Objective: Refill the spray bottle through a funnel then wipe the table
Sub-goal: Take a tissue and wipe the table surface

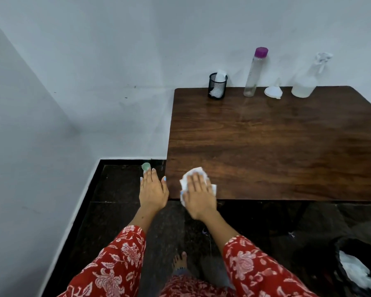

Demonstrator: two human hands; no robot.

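My right hand [198,192] lies flat on a white tissue [192,173] at the front left corner of the dark wooden table [276,146], pressing it onto the surface. Just off the table's left edge, my left hand [152,190] hovers with fingers spread and nothing in it. Along the table's far edge stand a clear spray bottle [304,82] with liquid in its base, a white funnel [273,91] resting upside down, and a tall clear bottle [254,71] with a purple cap.
A black mesh holder [217,86] with white tissues stands at the far left of the table. A black bin [358,266] with crumpled tissue sits on the floor at lower right. A small green round object [146,166] lies on the dark floor. White walls close the left and back.
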